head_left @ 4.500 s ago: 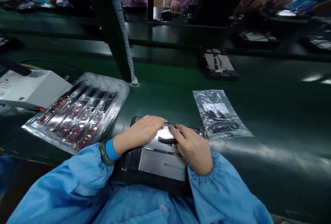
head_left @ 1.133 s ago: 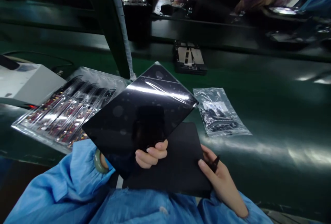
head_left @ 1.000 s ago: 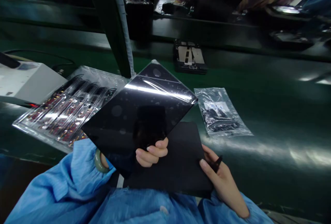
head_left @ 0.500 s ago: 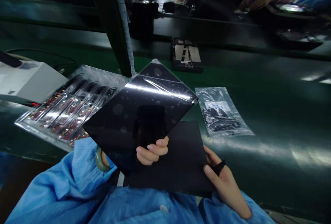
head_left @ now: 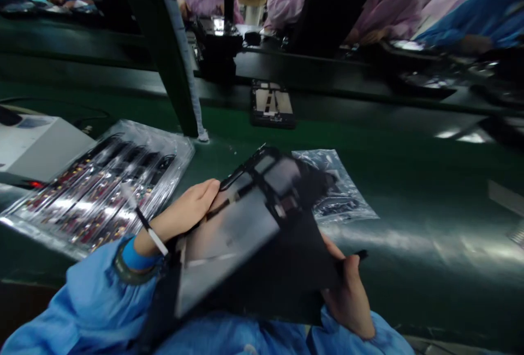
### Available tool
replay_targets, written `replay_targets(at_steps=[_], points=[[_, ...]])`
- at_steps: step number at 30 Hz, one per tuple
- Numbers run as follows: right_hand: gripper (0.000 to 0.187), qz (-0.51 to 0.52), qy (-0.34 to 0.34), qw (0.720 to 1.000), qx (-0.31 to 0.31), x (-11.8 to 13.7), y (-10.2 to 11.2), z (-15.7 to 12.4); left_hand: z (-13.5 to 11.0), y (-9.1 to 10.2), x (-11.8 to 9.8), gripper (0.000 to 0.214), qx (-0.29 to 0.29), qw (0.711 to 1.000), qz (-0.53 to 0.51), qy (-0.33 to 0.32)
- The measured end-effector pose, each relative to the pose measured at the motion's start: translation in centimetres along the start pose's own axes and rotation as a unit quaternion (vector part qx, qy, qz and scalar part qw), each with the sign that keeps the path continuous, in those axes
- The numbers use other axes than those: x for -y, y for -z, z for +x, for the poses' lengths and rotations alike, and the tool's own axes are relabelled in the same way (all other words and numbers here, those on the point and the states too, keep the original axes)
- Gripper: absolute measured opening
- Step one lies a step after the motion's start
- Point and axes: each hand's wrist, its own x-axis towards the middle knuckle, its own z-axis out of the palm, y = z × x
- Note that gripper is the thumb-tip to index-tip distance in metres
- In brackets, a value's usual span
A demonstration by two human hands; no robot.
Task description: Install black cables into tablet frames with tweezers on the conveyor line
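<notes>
My left hand point(head_left: 198, 202) grips the left edge of a tablet without its back point(head_left: 229, 246), held tilted above my lap. Its inner side faces up, with large silvery plates and dark parts, blurred at the far end. Under it lies a flat matte black panel point(head_left: 295, 267), partly covered by the tablet. My right hand point(head_left: 350, 295) is closed on the panel's right edge, thumb on the near side. A small dark strip point(head_left: 362, 255) sticks out by that thumb; what it is I cannot tell.
A clear plastic tray point(head_left: 102, 191) of small circuit boards with wires lies left, beside a white box-shaped device point(head_left: 45, 142). A clear bag point(head_left: 339, 191) of dark parts lies beyond the panel. Another opened tablet point(head_left: 272, 105) lies farther back, near a green post point(head_left: 159, 43). Co-workers point(head_left: 286, 0) sit opposite.
My left hand has turned the tablet over: its glossy screen faced me before, now its inner side does. My right hand stays on the panel. The whole view has shifted slightly.
</notes>
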Motion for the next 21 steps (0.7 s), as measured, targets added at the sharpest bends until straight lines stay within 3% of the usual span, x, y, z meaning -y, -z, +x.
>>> replay_targets(at_steps=[2, 5, 8, 11, 14, 16, 17, 21], points=[[0.075, -0.002, 0.000, 1.000, -0.009, 0.1, -0.5, 0.2, -0.3, -0.4, 0.1, 0.031, -0.050, 0.989, 0.135, -0.019], [0.073, -0.037, 0.002, 0.999, -0.018, 0.3, -1.5, 0.1, -0.6, -1.3, -0.2, 0.034, -0.016, 0.952, 0.304, -0.030], [0.066, -0.028, 0.007, 0.999, -0.016, 0.9, -2.4, 0.0, -0.7, -1.7, -0.1, 0.045, 0.008, 0.959, 0.279, -0.047], [0.064, 0.024, 0.051, 0.998, -0.033, 3.0, -2.4, 1.2, -0.7, -1.2, 1.2, 0.050, -0.095, 0.968, 0.203, -0.115], [0.076, 0.033, 0.137, 0.986, -0.091, 7.1, -1.3, 4.9, -0.9, -0.6, 2.9, 0.052, -0.264, 0.928, 0.177, -0.195], [0.077, -0.010, 0.190, 0.966, -0.173, 10.5, -0.3, 8.6, -1.5, -0.3, 3.9, 0.050, -0.331, 0.901, 0.176, -0.216], [0.072, -0.033, 0.211, 0.950, -0.228, 12.1, 0.2, 10.6, -1.9, -0.2, 4.4, 0.048, -0.347, 0.894, 0.177, -0.221], [0.052, -0.048, 0.226, 0.927, -0.294, 17.0, 1.8, 18.0, -4.4, -0.1, 6.3, 0.044, -0.361, 0.882, 0.202, -0.224]])
